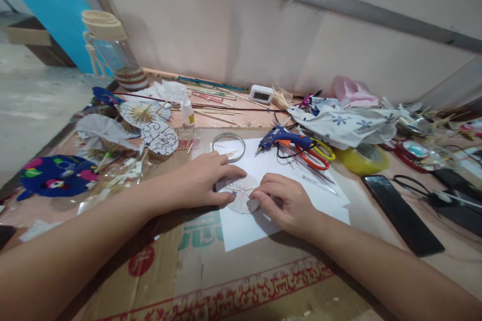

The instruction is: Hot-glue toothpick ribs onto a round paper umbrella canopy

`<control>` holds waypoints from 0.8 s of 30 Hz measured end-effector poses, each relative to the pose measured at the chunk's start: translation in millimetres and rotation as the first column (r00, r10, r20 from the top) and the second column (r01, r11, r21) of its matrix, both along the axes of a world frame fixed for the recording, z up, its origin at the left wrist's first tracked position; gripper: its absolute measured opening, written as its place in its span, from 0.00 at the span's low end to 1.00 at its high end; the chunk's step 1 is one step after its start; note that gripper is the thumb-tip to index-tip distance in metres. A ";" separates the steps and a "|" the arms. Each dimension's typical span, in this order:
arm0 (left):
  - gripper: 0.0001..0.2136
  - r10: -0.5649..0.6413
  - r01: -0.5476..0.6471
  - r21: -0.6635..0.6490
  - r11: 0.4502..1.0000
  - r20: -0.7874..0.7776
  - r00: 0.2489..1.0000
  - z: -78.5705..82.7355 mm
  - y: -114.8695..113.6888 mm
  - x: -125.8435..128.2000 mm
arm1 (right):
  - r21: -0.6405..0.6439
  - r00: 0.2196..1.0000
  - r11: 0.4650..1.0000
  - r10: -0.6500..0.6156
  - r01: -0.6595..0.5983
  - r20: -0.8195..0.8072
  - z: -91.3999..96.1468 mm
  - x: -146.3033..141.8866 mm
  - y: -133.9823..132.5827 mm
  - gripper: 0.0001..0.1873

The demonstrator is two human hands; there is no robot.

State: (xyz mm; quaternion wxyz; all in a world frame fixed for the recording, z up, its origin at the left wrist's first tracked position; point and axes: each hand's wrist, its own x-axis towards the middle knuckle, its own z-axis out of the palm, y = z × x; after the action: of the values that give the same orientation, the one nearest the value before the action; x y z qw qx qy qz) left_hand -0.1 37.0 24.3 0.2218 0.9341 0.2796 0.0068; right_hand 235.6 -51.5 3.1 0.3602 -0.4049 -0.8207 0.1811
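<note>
The left forearm slants in from the lower left, its hand palm down, thumb and forefinger spread wide over the left side of a small round paper disc with thin sticks fanned across it; it grips nothing visible. The disc lies on white paper on the bench, between the hands. The right hand curls in from the right, thumb and forefinger close together at the disc's right side; whether they pinch a stick cannot be told. Among containers, a lidded clear jar stands far left, its contents unclear; then a white glue bottle stands upright. A dark object is cut off at the left edge, the left hand hides part of the disc, and a shiny bowl at far right is blurred.
</note>
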 end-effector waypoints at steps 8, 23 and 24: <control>0.24 -0.002 0.001 -0.007 1.000 -0.012 1.000 3.6 -0.5 -1.7 | 0.069 0.995 0.992 -0.102 0.101 0.012 18.1 8.5 6.4 0.07; 0.22 0.159 -0.036 0.402 0.915 -0.275 0.948 23.9 -40.0 12.5 | -0.387 0.868 0.922 0.208 -0.020 0.451 61.8 -0.7 -26.5 0.13; 0.21 0.169 -0.046 0.399 0.916 -0.278 0.946 24.9 -40.3 11.8 | -0.397 0.858 0.917 0.231 -0.034 0.460 60.1 -3.3 -27.4 0.13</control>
State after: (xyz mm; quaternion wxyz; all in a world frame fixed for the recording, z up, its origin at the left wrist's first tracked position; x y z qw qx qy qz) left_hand 11.7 -3.2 49.2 -0.0141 0.9320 0.3553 -0.0708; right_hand 232.3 -79.0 63.2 0.0389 -0.4403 -0.8618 0.2490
